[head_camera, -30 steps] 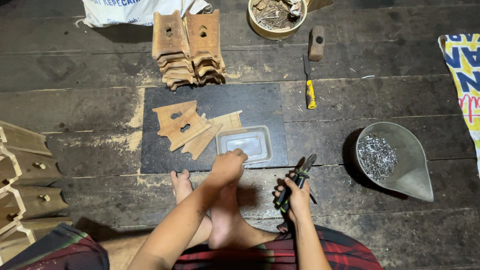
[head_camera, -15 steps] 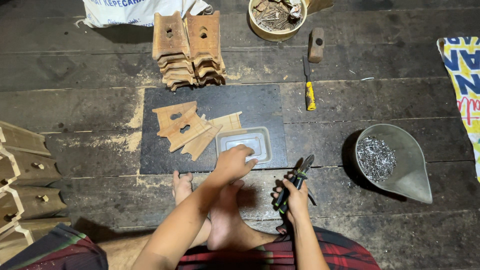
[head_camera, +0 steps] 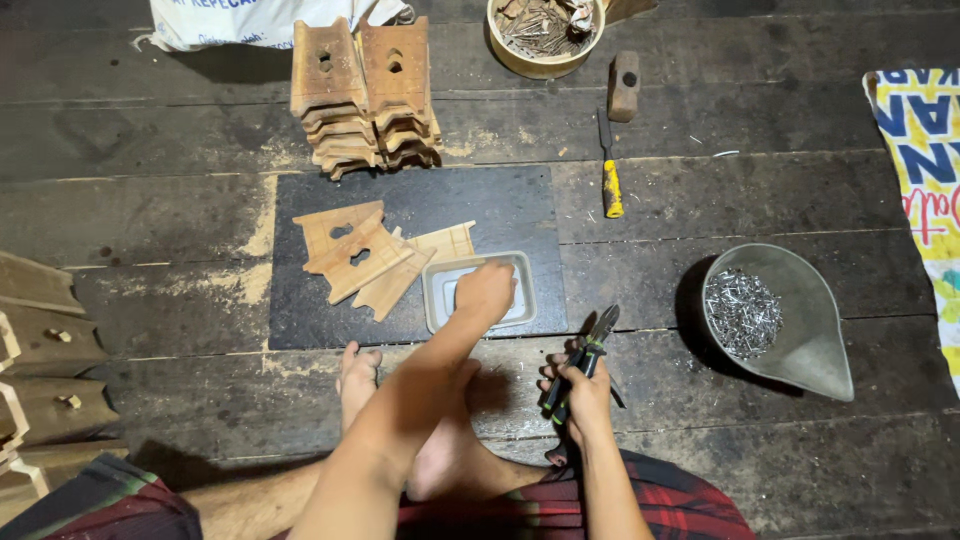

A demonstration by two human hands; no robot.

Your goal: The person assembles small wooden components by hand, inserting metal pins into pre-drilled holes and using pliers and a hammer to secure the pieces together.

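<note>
My left hand point(head_camera: 487, 292) reaches into a small rectangular metal tray point(head_camera: 436, 297) on a dark mat point(head_camera: 500, 205), fingers curled down inside it; what they touch is hidden. My right hand point(head_camera: 583, 395) grips a pair of pliers point(head_camera: 588, 352) with green and black handles, jaws pointing up and away from me. Flat cut wooden pieces with holes point(head_camera: 355, 255) lie fanned on the mat just left of the tray. My bare feet point(head_camera: 360, 375) rest on the plank floor below the mat.
A stack of shaped wooden pieces point(head_camera: 365, 95) stands behind the mat. A metal scoop pan with small nails point(head_camera: 790, 330) lies to the right. A yellow-handled tool point(head_camera: 608, 165), a wooden block point(head_camera: 625, 85), a round basket point(head_camera: 545, 35), and more wooden parts point(head_camera: 35, 350) surround me.
My left hand has moved forward from the mat's near edge into the metal tray. The right hand with the pliers has stayed almost still.
</note>
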